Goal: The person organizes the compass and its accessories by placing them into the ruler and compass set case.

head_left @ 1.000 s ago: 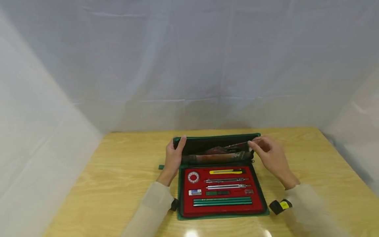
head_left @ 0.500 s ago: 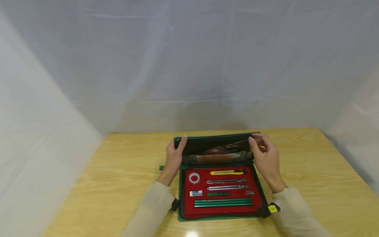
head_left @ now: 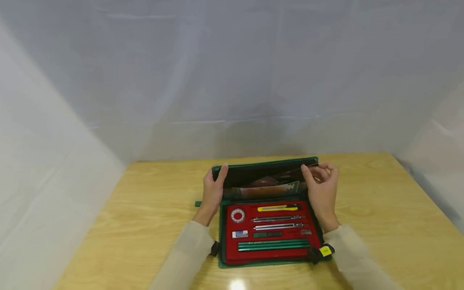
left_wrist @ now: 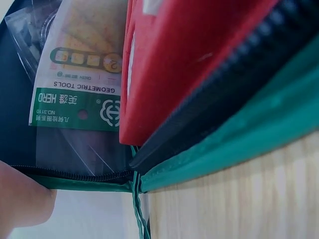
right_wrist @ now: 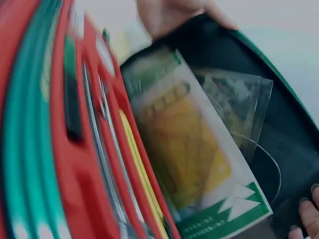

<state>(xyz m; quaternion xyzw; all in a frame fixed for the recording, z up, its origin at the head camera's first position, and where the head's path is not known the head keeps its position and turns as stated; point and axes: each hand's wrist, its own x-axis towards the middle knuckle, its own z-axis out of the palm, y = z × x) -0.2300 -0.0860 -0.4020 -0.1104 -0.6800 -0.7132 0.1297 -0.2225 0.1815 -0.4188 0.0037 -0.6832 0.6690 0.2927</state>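
A green zip case [head_left: 273, 264] lies unfolded on the table, its lid raised at the back. My left hand [head_left: 212, 193] grips the lid's left edge, thumb on the inner side. At the lid's right side my right hand [head_left: 322, 193] pinches a thin clear plastic edge, seemingly of the lid pocket. Behind that film sits a printed geometric tools packet [right_wrist: 184, 149], with a clear plastic piece [right_wrist: 234, 99] beside it. The red tray [head_left: 268, 257] holds green pencils [head_left: 273, 245], a yellow utility knife [head_left: 277, 208], compasses [head_left: 278, 226], an eraser [head_left: 240, 234] and a white ring [head_left: 237, 215].
The case stands on a light wooden table [head_left: 152, 209]. White cloth [head_left: 232, 80] hangs behind the table and at both sides. A green zip-end tab [head_left: 197, 204] sticks out at the case's left.
My right hand has moved left and closer to the lid, still at its right side. The lid's right side has risen slightly. My left hand has hardly moved.
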